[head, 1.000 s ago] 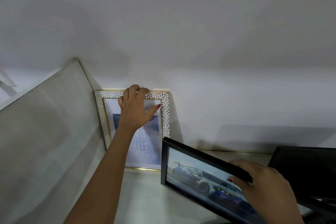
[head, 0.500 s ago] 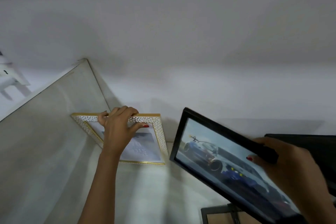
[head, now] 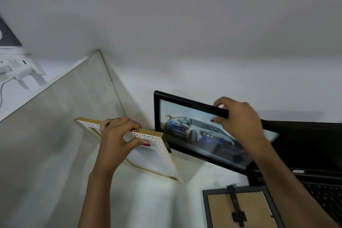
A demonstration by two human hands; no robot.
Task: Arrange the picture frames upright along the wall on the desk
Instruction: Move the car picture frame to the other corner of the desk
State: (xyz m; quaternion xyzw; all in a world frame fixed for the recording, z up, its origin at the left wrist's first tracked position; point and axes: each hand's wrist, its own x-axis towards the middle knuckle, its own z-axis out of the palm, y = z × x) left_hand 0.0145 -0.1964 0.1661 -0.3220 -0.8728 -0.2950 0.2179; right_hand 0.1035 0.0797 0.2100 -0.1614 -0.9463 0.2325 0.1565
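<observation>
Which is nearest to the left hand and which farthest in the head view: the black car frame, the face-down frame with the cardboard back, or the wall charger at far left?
From the left hand, which grips the white-and-gold frame:
1. Black car frame, just to its right, held by the right hand.
2 and 3. Face-down frame, lower right, and wall charger, upper left: too close to call.

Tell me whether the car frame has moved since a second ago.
Yes. The car frame, held by the right hand, has risen and swung back toward the wall, nearly upright.
</observation>
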